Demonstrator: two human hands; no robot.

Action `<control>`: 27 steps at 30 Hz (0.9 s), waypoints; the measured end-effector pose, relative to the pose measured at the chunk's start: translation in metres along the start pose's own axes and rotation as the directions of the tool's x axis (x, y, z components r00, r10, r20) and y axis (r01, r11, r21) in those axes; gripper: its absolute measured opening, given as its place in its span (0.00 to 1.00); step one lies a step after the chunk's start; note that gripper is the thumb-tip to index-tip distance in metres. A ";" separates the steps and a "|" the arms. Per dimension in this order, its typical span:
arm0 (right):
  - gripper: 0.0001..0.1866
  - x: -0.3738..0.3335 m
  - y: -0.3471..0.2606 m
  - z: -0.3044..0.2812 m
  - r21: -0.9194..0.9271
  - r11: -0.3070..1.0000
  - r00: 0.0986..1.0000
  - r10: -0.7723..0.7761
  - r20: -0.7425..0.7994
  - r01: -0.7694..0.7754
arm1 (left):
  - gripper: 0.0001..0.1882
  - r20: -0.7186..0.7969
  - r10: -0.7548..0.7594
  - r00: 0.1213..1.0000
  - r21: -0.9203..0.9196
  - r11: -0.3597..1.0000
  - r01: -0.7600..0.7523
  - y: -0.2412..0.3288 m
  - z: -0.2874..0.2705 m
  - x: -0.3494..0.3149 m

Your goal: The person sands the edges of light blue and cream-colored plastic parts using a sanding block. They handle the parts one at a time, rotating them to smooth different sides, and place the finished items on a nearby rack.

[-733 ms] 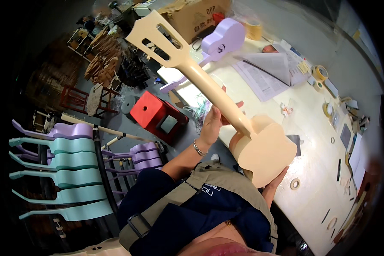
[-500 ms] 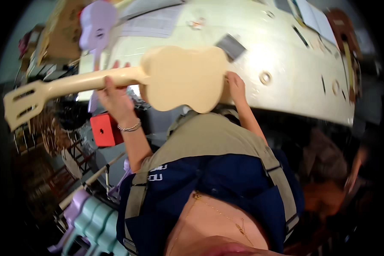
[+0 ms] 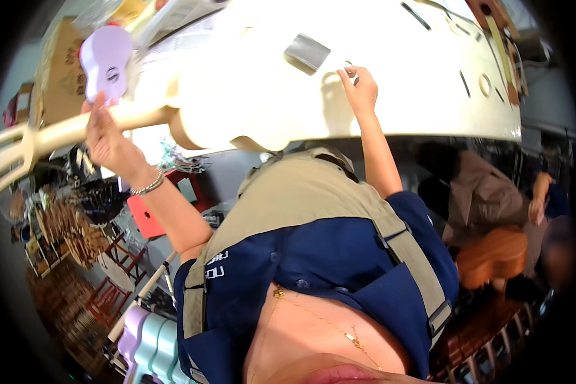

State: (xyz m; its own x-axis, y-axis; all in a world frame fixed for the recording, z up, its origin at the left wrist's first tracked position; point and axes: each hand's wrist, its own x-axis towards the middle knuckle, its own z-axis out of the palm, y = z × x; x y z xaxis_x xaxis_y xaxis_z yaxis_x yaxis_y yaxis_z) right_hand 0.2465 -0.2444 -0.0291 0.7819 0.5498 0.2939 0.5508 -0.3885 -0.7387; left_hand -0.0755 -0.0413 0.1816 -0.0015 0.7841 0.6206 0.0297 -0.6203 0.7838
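An unfinished cream ukulele (image 3: 233,115) lies along the table's near edge, its slotted headstock out to the left. Strong glare washes out most of its body. My left hand (image 3: 112,137) is closed round its neck close to the headstock. Off to the right of the body, my right hand (image 3: 363,93) is raised over the table with thumb and fingers pinched. At those fingertips shows the edge of a small roll of tape (image 3: 349,63), mostly lost in glare. A grey block (image 3: 308,52) sits just beyond, left of this hand.
A purple ukulele (image 3: 107,64) lies at the table's (image 3: 429,96) far left, by a cardboard box (image 3: 64,70). At the far right are a brown ukulele (image 3: 493,25) and a tape ring (image 3: 485,84). Another person's hand (image 3: 537,208) shows near an orange-brown instrument body (image 3: 493,256).
My right hand has left the ukulele's body and moved right, where a roll of tape lay. The ukulele has shifted left and tilted; my left hand stays on its neck. The view has shifted.
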 end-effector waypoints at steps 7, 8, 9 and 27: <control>0.08 0.028 -0.205 -0.012 0.795 0.584 0.853 -0.489 0.184 0.163 | 0.10 0.264 0.014 0.964 0.048 0.998 -0.027 0.025 0.018 -0.006; 0.07 0.028 -0.221 -0.014 0.821 0.535 0.810 -0.561 0.171 0.198 | 0.10 0.275 -0.003 0.961 0.073 0.997 -0.018 0.038 0.024 -0.008; 0.07 0.029 -0.234 -0.017 0.841 0.488 0.763 -0.628 0.152 0.235 | 0.12 0.316 0.011 0.949 0.069 0.997 -0.035 0.042 0.026 -0.008; 0.06 0.023 -0.278 0.002 0.292 0.520 0.595 -0.733 -0.329 0.802 | 0.06 0.166 0.087 0.982 0.111 0.988 -0.107 0.048 0.034 -0.028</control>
State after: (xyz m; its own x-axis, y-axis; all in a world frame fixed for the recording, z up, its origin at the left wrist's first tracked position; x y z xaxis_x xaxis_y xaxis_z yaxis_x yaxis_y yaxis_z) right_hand 0.1111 -0.1224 0.1818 0.1578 0.3684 0.9162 0.8289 0.4548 -0.3257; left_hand -0.0402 -0.0925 0.2009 0.1671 0.7192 0.6744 0.1402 -0.6944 0.7058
